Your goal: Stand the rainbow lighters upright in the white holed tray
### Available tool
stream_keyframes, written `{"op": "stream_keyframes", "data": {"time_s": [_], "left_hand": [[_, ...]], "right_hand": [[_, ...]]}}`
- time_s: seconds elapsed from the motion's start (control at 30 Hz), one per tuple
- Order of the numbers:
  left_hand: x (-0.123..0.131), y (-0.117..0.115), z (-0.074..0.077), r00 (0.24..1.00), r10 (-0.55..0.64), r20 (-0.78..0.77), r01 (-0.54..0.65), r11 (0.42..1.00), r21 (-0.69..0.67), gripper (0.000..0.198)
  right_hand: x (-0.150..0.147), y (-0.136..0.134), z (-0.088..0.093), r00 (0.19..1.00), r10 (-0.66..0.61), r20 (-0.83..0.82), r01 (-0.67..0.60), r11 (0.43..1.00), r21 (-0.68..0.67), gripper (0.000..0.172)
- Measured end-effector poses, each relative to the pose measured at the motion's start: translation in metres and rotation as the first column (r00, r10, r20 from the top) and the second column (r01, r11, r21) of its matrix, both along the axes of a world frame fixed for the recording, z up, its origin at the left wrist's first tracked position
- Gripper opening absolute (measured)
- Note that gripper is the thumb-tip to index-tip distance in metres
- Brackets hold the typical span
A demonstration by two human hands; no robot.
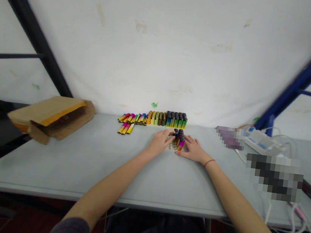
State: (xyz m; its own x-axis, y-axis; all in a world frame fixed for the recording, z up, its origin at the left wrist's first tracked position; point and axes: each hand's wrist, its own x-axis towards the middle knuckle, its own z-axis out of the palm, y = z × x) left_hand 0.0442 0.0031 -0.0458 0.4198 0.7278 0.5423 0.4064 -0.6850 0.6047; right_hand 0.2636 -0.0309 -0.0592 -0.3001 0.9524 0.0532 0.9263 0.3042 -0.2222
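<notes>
Several lighters (180, 144) with black tops and shiny pink and yellow bodies stand upright in a short row between my hands. At their left side, the fingers and thumb of my left hand (159, 143) are closed around a dark-topped lighter (175, 132). My right hand (195, 150) lies along the right side of the row, thumb stretched toward the front lighter and fingers apart. A pale tray with small round openings (171, 147) shows under the row, partly hidden by the left hand.
Behind my hands stand upright blue-green lighters (176, 120) and yellow ones (156, 118). Loose lighters (127, 128) lie to their left. An open cardboard box (55, 116) sits at left. At right are a power strip (262, 142), cables (300, 227) and blurred items on the table (80, 167).
</notes>
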Motion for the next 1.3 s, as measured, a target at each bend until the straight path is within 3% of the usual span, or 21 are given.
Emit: {"op": "stream_keyframes", "data": {"time_s": [0.33, 0.4, 0.47, 0.53, 0.63, 0.7, 0.77, 0.87, 1.13, 1.2, 1.3], "left_hand": [[-0.013, 0.0, 0.007, 0.985, 0.011, -0.173, 0.0, 0.998, 0.063, 0.039], [-0.019, 0.0, 0.013, 0.966, 0.083, -0.246, -0.066, 0.995, 0.078, 0.041], [-0.029, 0.002, 0.02, 0.915, 0.24, -0.325, -0.221, 0.971, 0.096, 0.043], [-0.043, 0.007, 0.027, 0.802, 0.44, -0.404, -0.434, 0.894, 0.112, 0.042], [-0.07, 0.017, 0.033, 0.574, 0.638, -0.513, -0.682, 0.719, 0.131, 0.041], [-0.087, 0.024, 0.034, 0.476, 0.67, -0.57, -0.762, 0.638, 0.113, 0.04], [-0.098, 0.03, 0.032, 0.439, 0.658, -0.611, -0.798, 0.598, 0.07, 0.039], [-0.102, 0.034, 0.027, 0.446, 0.644, -0.621, -0.797, 0.602, 0.052, 0.038], [-0.094, 0.038, 0.021, 0.57, 0.531, -0.628, -0.68, 0.733, 0.002, 0.031], [-0.095, 0.042, 0.02, 0.626, 0.525, -0.576, -0.658, 0.752, -0.03, 0.026], [-0.092, 0.049, 0.017, 0.796, 0.5, -0.341, -0.57, 0.81, -0.142, 0.012]], "right_hand": [[0.001, 0.0, 0.001, 1.0, 0.007, 0.02, -0.007, 1.0, 0.001, 0.094], [0.001, 0.0, 0.0, 1.0, 0.007, 0.015, -0.008, 1.0, 0.005, 0.093], [0.002, 0.001, 0.0, 1.0, 0.012, 0.006, -0.012, 1.0, 0.009, 0.092], [0.002, 0.001, -0.001, 1.0, 0.016, 0.0, -0.016, 1.0, 0.011, 0.092], [0.002, 0.001, -0.001, 1.0, 0.013, 0.0, -0.013, 1.0, 0.006, 0.094], [0.001, 0.001, 0.0, 1.0, 0.009, 0.001, -0.009, 1.0, 0.003, 0.094], [0.001, 0.001, 0.0, 1.0, 0.009, -0.005, -0.009, 1.0, 0.002, 0.093], [0.001, 0.0, 0.0, 1.0, 0.007, -0.016, -0.007, 1.0, 0.003, 0.092], [0.001, 0.001, 0.0, 1.0, 0.008, -0.016, -0.008, 1.0, 0.002, 0.093], [0.002, 0.001, 0.0, 1.0, 0.006, -0.019, -0.006, 1.0, 0.005, 0.093], [0.002, 0.001, 0.0, 1.0, 0.006, -0.018, -0.006, 1.0, 0.002, 0.093]]}}
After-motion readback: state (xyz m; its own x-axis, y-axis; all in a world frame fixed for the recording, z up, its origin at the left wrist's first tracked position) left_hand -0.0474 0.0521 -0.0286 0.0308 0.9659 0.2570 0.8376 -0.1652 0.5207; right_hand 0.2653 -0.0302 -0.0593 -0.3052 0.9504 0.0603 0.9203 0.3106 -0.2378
